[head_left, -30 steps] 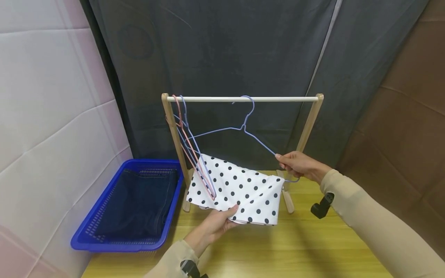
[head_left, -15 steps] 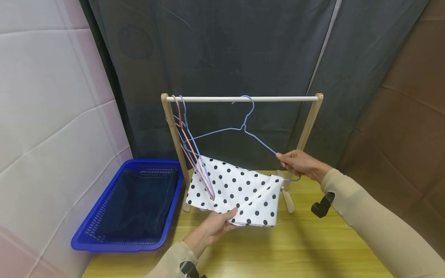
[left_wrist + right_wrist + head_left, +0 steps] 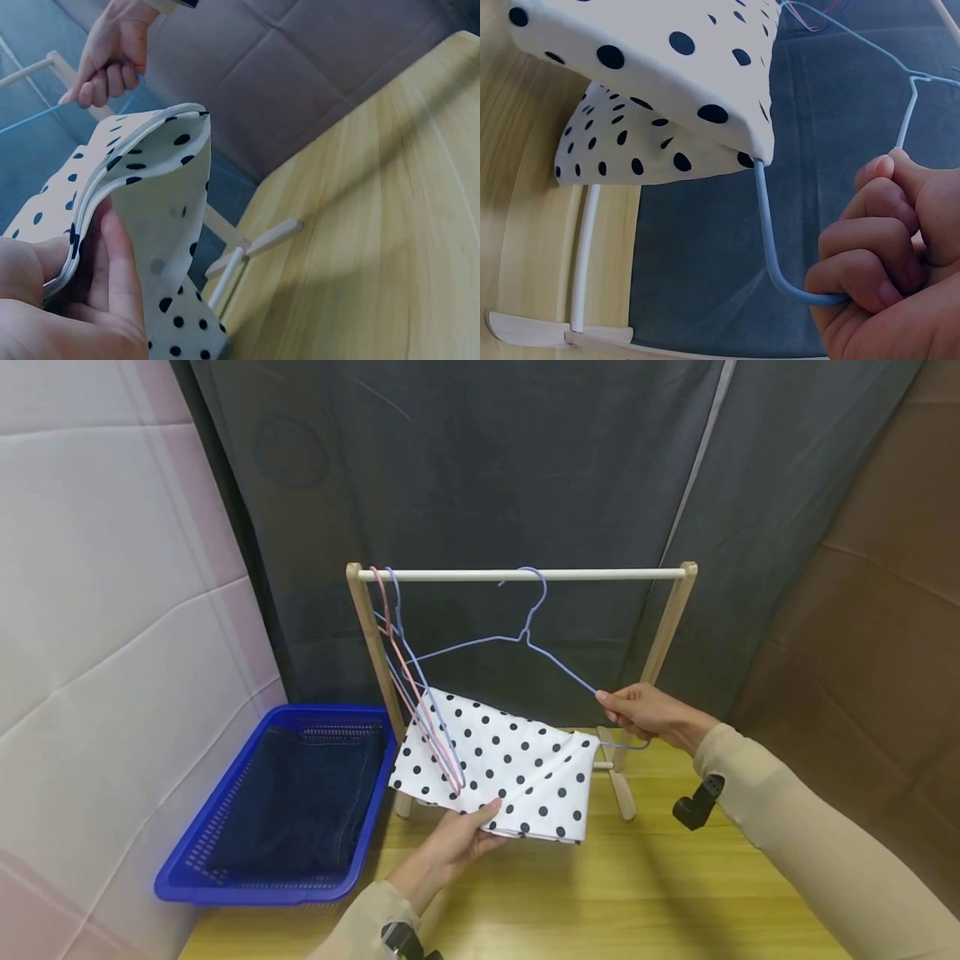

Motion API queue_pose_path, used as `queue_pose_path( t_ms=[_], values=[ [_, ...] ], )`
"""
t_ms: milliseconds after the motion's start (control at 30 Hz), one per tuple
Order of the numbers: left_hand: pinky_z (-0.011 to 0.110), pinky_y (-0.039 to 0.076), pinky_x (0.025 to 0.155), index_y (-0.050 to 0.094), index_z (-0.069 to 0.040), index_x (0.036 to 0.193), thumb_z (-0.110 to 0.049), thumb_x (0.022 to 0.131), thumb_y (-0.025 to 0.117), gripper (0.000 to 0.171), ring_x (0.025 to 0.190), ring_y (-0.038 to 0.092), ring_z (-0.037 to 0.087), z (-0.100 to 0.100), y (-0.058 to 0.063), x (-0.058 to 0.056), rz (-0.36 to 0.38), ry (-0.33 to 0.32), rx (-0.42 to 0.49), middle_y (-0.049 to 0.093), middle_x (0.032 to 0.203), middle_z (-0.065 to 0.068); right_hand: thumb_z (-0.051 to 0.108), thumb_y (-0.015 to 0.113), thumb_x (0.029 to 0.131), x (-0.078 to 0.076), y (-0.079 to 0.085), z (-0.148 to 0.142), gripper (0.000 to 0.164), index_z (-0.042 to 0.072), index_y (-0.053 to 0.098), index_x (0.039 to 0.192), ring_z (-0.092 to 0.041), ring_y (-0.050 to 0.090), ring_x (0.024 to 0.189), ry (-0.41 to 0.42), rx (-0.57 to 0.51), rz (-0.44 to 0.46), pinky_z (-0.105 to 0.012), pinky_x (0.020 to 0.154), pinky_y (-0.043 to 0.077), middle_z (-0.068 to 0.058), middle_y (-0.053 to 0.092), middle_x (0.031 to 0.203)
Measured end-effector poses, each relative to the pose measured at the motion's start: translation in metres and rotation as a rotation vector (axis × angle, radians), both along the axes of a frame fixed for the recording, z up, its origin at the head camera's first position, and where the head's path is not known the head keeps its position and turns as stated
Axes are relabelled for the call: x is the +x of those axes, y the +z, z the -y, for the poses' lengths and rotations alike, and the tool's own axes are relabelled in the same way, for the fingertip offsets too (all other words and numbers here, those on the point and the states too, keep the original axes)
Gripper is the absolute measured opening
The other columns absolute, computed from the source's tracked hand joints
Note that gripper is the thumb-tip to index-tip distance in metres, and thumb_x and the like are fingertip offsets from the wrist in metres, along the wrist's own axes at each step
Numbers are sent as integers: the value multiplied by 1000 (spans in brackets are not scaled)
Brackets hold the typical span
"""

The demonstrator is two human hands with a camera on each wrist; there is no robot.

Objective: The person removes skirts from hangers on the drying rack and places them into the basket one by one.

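Note:
A light blue wire hanger (image 3: 561, 669) hangs by its hook from the white rail (image 3: 600, 575). My right hand (image 3: 651, 712) grips its right shoulder near the lower corner, with curled fingers round the wire in the right wrist view. Folded over the hanger's bottom bar is a white cloth with black dots (image 3: 517, 768), sagging on both sides of it. Bare bar shows between the cloth's right edge and my right hand. My left hand (image 3: 459, 842) pinches the cloth's lower front edge, thumb on the outside, fingers (image 3: 120, 262) behind the layers.
Pink and blue hangers (image 3: 417, 681) crowd the rail's left end and overlap the cloth. The rail's wooden legs (image 3: 667, 622) stand on the wooden table (image 3: 600, 902). To the left, a blue basket (image 3: 247, 895) holds folded dark denim (image 3: 300, 802).
My left hand has shifted left, and the cloth has slid left along the hanger's bar with it. More of the bar shows at the right. My right hand stays nearly still.

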State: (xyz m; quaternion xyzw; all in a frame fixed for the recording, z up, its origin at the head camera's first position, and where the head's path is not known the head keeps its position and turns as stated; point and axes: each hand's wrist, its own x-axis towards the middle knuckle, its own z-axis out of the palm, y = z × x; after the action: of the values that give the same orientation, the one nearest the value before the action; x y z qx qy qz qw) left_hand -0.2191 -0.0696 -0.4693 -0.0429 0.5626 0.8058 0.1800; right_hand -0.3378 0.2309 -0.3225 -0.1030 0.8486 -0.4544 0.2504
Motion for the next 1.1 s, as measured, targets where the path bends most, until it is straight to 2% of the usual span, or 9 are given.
queue_pose_path(
  t_ms=[200,367,433,500,600,700,933,1033,1100],
  values=[
    [29,60,90,52,-7,128,-20,101,59,31,87,73,10,-10,9,-6,34,51,78,76,97,-6,46,42,108,-1,1,2,50,14,54,71,-10,30,49,8,13,-1,-24,51,29,7,35,53],
    [32,60,93,48,-8,128,-22,101,57,31,91,72,13,-19,13,-7,44,-10,131,73,102,-4,45,40,109,-1,1,3,50,15,53,71,-9,28,48,18,2,13,-23,51,27,8,33,53],
    [36,58,98,45,-5,133,-23,101,56,38,99,72,18,-23,12,-4,43,-52,126,73,110,2,44,40,109,-1,1,3,50,15,53,71,-9,28,48,20,-3,18,-23,51,27,8,33,53],
    [39,56,102,41,-1,138,-24,102,56,46,111,70,29,-26,10,-1,51,-84,116,69,122,16,45,40,109,0,2,4,50,15,52,71,-8,28,48,26,-6,18,-23,50,27,8,33,53],
    [43,53,106,37,5,140,-25,103,52,49,127,60,44,-32,8,5,66,-119,110,56,137,35,45,40,108,0,2,4,50,15,52,70,-8,28,48,40,-15,16,-23,50,27,8,33,53],
    [45,50,109,33,7,144,-25,105,47,53,135,50,51,-36,8,8,93,-144,149,43,144,44,45,41,108,1,3,3,50,15,52,70,-8,28,48,48,-26,16,-23,50,27,8,33,53],
    [46,46,114,26,13,147,-31,106,47,64,139,45,50,-45,8,10,160,-176,258,42,147,41,43,41,109,2,3,4,50,15,53,70,-7,29,48,47,-39,22,-23,50,26,9,33,53],
    [45,45,114,27,17,146,-31,106,44,64,139,48,47,-49,8,10,147,-178,257,43,148,39,43,41,109,2,3,4,50,13,52,71,-7,28,47,48,-40,20,-22,49,26,9,33,52],
    [44,46,114,30,16,144,-29,106,45,60,131,57,44,-51,8,10,136,-155,238,48,144,38,43,41,109,2,3,4,50,13,52,71,-6,27,47,52,-40,17,-22,48,26,9,32,52]
  ],
)
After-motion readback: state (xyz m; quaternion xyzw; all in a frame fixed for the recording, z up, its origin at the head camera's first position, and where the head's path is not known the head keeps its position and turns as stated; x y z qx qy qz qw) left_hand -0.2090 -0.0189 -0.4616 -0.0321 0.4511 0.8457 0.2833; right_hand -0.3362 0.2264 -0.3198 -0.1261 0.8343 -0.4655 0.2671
